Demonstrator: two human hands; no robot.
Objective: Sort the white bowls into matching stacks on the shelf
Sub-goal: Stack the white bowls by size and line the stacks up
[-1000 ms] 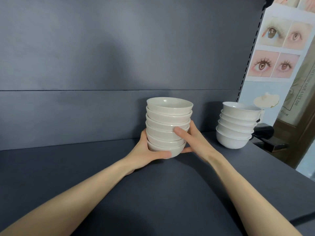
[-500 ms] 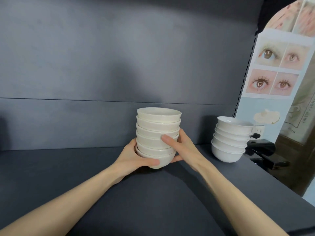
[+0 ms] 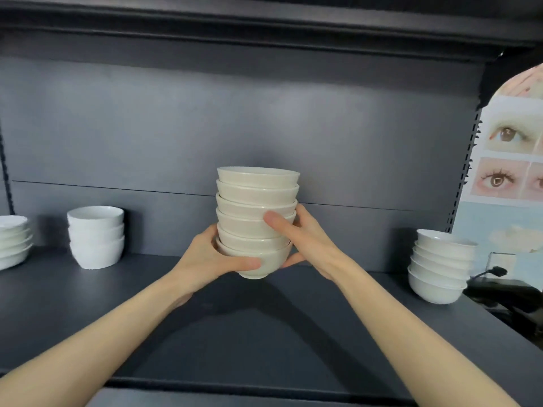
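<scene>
1. A person stands at a dark grey shelf (image 3: pixel 182 333) and holds a stack of six cream bowls (image 3: pixel 255 201) in the middle of it, with both arms reaching out.
2. The left hand (image 3: pixel 211 259) grips the bottom bowl from 9 o'clock. Its thumb lies across the front of that bowl and its fingers curl round the back.
3. The right hand (image 3: pixel 308 245) grips the stack from 3 o'clock. Its thumb presses on the front of the fourth bowl from the top, and its fingers wrap behind.
4. I cannot tell if the bottom bowl touches the shelf or hangs just over it.
5. At 3 o'clock from the held stack, well apart from it, a stack of wide white bowls (image 3: pixel 440 268) sits near the shelf's end.
6. At 9 o'clock, well apart, sits a short stack of three deep white bowls (image 3: pixel 95 237).
7. Past that one, at the picture's left edge, is a stack of flatter white bowls (image 3: pixel 13 242), partly cut off.
8. At 2 o'clock, past the shelf, hangs a poster of eyes (image 3: pixel 511 160).
</scene>
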